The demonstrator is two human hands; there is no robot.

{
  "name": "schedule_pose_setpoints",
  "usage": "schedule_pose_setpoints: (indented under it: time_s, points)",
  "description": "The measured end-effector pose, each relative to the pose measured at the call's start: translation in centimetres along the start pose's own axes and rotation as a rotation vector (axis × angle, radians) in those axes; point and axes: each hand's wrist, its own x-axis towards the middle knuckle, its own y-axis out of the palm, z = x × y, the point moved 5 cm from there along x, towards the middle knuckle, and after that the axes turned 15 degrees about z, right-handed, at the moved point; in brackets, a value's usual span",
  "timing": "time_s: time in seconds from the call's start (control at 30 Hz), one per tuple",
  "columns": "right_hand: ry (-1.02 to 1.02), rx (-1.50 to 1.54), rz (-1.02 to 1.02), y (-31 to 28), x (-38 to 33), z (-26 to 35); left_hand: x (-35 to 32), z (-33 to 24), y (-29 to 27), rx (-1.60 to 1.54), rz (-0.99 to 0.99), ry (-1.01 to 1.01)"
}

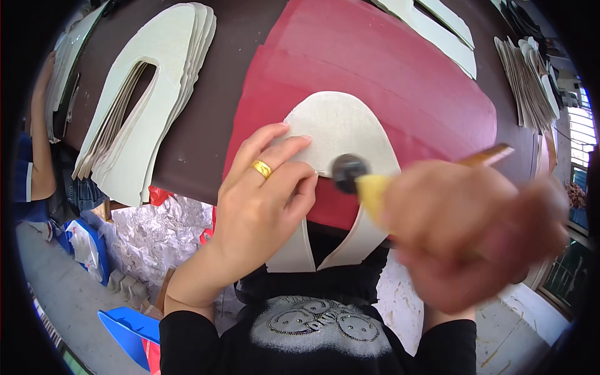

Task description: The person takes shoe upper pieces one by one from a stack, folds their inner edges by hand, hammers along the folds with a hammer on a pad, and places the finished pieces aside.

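A cream U-shaped shoe upper piece point(340, 122) lies with its curved end on a red sheet point(369, 69), its two legs pointing towards me over the table's front edge. My left hand point(262, 187), with a gold ring, presses fingertips on the upper piece and pinches at its inner edge with thumb and index finger. Smeared by motion, my right hand point(462, 219) is closed round a hammer-like tool point(351, 174) with a dark round head and a yellow neck, over the inner edge. A thin brown stick point(487, 154) juts out beyond the same hand.
Stacked cream U-shaped pieces point(169, 56) lie on the brown table point(206, 131) at left. More pieces point(528, 81) stand fanned at far right, others at the top. Another person's arm point(40, 125) shows at the left edge. Below are crumpled pale sheeting point(165, 228) and a blue bin point(131, 334).
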Motion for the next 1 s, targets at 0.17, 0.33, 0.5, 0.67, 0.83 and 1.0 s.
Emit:
schedule_pose_setpoints:
  time_s: [0.17, 0.33, 0.5, 0.67, 0.83, 1.0]
  points:
    - [-0.300, -0.579, -0.027, -1.9, -1.3, 1.3, 0.5, 1.2, -0.5, 0.014, 0.049, -0.001]
    - [-0.091, 0.132, -0.095, -0.8, -2.9, 0.2, 3.4, 1.0, -0.5, -0.081, 0.255, 0.222]
    - [0.075, 0.031, -0.019, -0.6, -1.9, 0.3, 1.4, 0.5, 0.0, -0.012, 0.083, 0.067]
    - [0.132, -0.051, 0.034, 0.6, -0.5, 0.0, 1.9, 0.3, -0.4, -0.026, 0.105, 0.089]
    - [-0.264, 0.153, 0.123, -0.4, -1.8, 3.1, 2.3, 0.2, -0.2, -0.032, 0.117, 0.109]
    - [-0.112, 0.126, -0.131, -3.5, -3.5, 0.3, 4.7, -0.5, 2.0, -0.155, 0.349, 0.343]
